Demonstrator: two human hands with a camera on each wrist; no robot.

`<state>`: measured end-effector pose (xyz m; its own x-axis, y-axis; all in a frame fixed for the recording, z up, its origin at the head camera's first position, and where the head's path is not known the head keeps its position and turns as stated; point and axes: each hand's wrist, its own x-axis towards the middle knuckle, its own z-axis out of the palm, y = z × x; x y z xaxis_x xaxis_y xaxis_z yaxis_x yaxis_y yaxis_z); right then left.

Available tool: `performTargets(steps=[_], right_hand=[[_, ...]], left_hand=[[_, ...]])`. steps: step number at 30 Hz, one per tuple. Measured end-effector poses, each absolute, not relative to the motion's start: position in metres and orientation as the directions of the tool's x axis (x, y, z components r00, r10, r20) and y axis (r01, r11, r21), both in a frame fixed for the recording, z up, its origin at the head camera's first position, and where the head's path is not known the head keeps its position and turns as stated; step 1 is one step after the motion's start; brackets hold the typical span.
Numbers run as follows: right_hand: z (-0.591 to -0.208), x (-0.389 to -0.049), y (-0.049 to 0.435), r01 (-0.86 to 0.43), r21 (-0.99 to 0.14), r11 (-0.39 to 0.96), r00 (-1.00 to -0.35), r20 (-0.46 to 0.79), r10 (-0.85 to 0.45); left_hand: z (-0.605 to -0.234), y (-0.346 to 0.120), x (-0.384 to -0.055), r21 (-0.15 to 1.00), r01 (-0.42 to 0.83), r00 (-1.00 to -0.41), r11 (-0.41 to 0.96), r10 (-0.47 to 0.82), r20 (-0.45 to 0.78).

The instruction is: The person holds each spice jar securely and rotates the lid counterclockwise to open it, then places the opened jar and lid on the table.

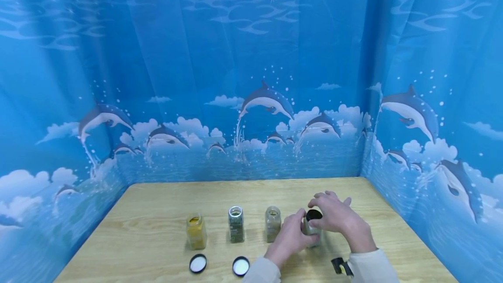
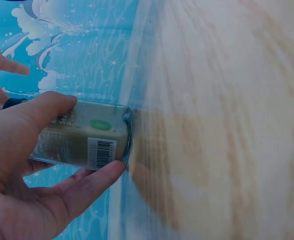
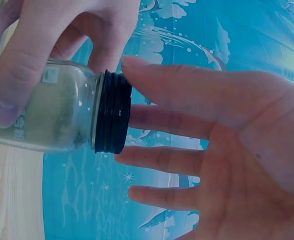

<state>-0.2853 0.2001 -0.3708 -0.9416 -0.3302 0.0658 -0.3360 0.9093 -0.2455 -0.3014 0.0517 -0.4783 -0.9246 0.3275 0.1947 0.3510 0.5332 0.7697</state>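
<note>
At the right end of a row of jars, my left hand (image 1: 291,237) grips a square glass jar (image 2: 76,135) of pale greenish-brown powder. Its thumb lies along one side and its fingers along another; the jar's base meets the tabletop. My right hand (image 1: 338,213) is at the black screw lid (image 3: 115,112), thumb tip on one edge and fingertips on the opposite side, the other fingers spread. The lid sits on the jar's neck. Just left of my left hand stands an uncapped jar (image 1: 272,222) with brownish contents.
Farther left stand an uncapped jar of dark green flakes (image 1: 236,226) and an uncapped jar of yellow powder (image 1: 196,234). Two black lids (image 1: 198,264) lie in front, white insides up. A small black-and-yellow object (image 1: 339,265) lies by my right sleeve. Dolphin-print curtains (image 1: 251,152) border the wooden table (image 1: 157,213).
</note>
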Motion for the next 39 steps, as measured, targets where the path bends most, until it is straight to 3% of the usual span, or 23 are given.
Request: performTargets(steps=[22,39], right_hand=[[-0.3731,-0.2892,0.2027,-0.296,-0.202,0.933,-0.954,0.106,-0.28],[-0.3718,-0.2858,0.2011,-0.314,-0.248,0.916,-0.948,0.034,-0.316]], left_hand=[[-0.4794,0.0517,-0.3013,0.791,0.322,-0.932,0.52,0.321,0.168],[-0.4802,0.0514,-0.3007,0.769,0.359,-0.923,0.529,0.323,0.208]])
